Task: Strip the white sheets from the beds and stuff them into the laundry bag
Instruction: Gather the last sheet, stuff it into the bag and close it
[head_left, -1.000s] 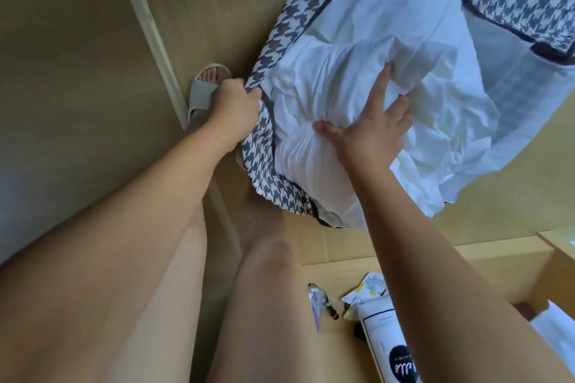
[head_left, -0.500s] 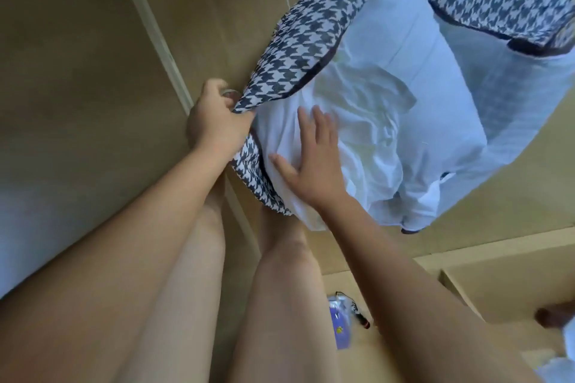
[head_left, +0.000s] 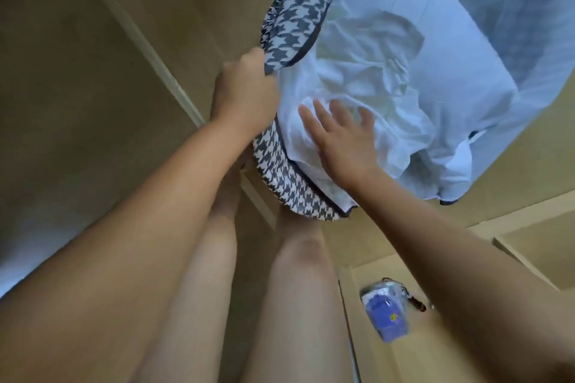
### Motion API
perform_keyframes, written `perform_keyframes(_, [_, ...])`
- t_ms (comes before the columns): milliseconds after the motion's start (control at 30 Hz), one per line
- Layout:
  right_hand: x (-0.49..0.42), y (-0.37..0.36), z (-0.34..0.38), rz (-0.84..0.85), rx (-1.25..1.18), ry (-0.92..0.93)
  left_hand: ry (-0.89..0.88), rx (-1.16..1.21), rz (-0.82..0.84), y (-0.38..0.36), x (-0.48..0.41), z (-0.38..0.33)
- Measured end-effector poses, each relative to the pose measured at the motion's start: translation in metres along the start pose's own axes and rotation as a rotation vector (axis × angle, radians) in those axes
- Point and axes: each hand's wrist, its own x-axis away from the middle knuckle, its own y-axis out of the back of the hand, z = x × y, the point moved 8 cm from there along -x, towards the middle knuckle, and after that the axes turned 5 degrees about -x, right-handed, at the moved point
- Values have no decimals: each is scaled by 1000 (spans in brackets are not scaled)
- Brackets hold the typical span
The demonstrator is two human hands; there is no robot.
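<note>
A houndstooth laundry bag (head_left: 292, 19) with a pale lining stands open on the wooden floor in front of my legs. Crumpled white sheets (head_left: 370, 71) lie bunched inside it. My left hand (head_left: 245, 90) is shut on the bag's near rim and holds it up. My right hand (head_left: 342, 137) is spread flat with fingers apart, resting on the white cloth at the bag's near inner side. It holds nothing.
My bare legs (head_left: 298, 289) stand below the bag. A pale strip (head_left: 155, 56) runs across the floor on the left. At lower right a small clear packet with blue contents (head_left: 385, 311) lies on a wooden surface beside a low wooden ledge (head_left: 525, 221).
The sheets have sunk deeper into the bag. My right hand has slid from the middle of the pile toward the near side. My left hand has lifted the rim higher.
</note>
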Motion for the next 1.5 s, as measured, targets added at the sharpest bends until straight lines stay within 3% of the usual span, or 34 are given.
perform_keyframes(100, [-42,-10,25,59,-148,37,-22,-51,17,20,-3,11])
perform_keyframes(233, [-56,-19,44,42,-430,-45,39,-120,57,24,-14,45])
perform_keyframes(367, [-19,9,44,-218,-602,-51,-57,-229,102,15,-6,34])
perform_keyframes(433, [9,17,40,-355,-677,-108,-360,-454,-7,10,12,7])
perform_keyframes(500, [36,14,37,-394,-749,-197,-858,-659,-94,-9,45,-27])
perform_keyframes(533, [48,10,36,-381,-793,-246,-1047,-768,-8,-26,62,-34])
perform_keyframes(567, [58,4,36,-367,-824,-274,-1146,-879,197,-45,74,-31])
perform_keyframes(633, [72,-7,40,-328,-821,-275,-1060,-1128,621,-70,81,-10])
perform_keyframes(700, [77,-17,44,-290,-775,-252,-1009,-1281,740,-81,81,0])
perform_keyframes(833, [73,-33,45,-177,-641,-174,-1193,-1363,651,-103,91,-10])
perform_keyframes(933, [77,-40,42,-156,-622,-200,-1182,-1394,618,-109,94,-17])
perform_keyframes(1100, [108,-63,5,-171,-698,-545,-1062,-1281,501,-90,83,-41])
perform_keyframes(1233, [129,-45,-4,-164,-737,-737,-939,-1231,508,-73,82,-52])
perform_keyframes(1333, [145,13,4,-245,-587,-676,-875,-1180,508,-42,89,-57])
perform_keyframes(1500, [217,100,51,-513,-319,-419,-1210,-1344,450,28,148,-89])
